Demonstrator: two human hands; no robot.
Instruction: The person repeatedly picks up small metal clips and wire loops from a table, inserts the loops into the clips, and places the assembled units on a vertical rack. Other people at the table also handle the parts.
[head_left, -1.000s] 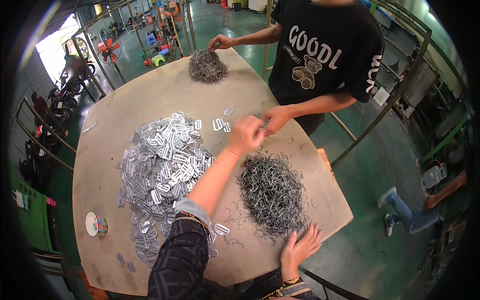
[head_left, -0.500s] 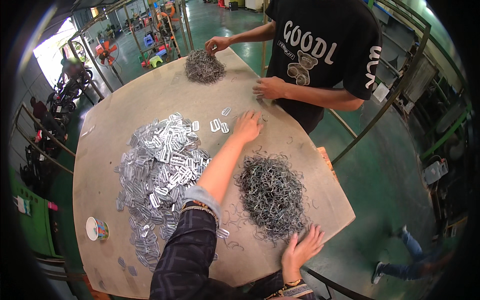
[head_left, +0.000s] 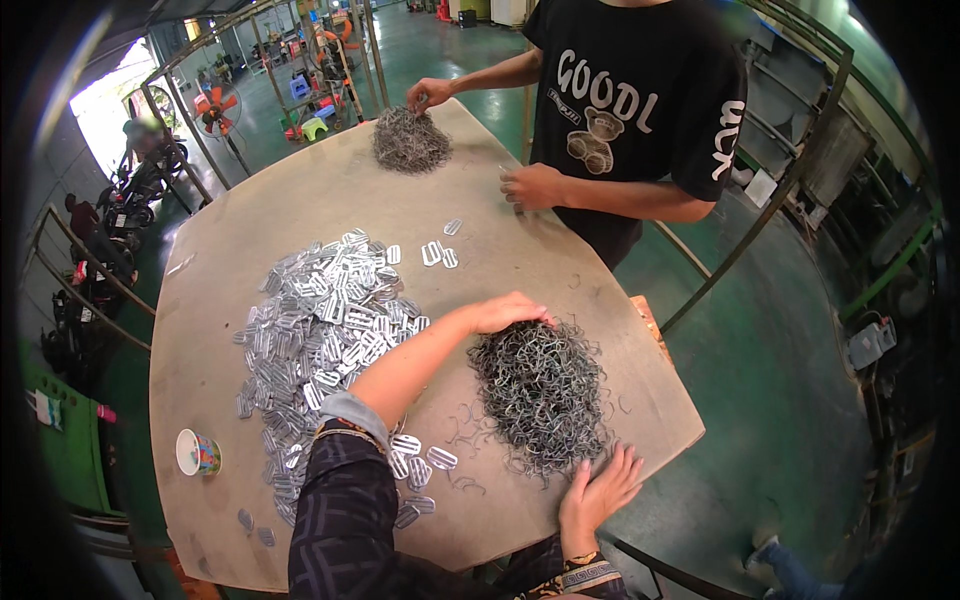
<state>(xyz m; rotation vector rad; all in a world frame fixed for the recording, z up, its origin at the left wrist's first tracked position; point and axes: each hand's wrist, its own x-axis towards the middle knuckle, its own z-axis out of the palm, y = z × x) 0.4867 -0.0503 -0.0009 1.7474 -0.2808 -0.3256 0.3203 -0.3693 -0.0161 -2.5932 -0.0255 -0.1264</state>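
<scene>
Looks like gathering a heap of wire hooks [head_left: 540, 400], right of slotted metal buckles [head_left: 335, 305]. Lays left hand [head_left: 508, 313] over far edge, with bent fingers; cannot tell if gripping any. Rests right hand [head_left: 597, 500] at near edge with spread fingers. Calls next for gentle fingers against tangling. Note paper cup [head_left: 207, 454] at left, showing white inside.

On the table [head_left: 225, 245], the buckle pile [head_left: 325, 320] lay to your left, the hook pile [head_left: 540, 400] to your right — your left hand [head_left: 508, 312] at its far edge, your right hand [head_left: 600, 495] at its near edge. A cup [head_left: 198, 453] stood left of the buckles; a wire heap [head_left: 411, 142] lay beyond — beside a co-worker's hand [head_left: 430, 93].
</scene>
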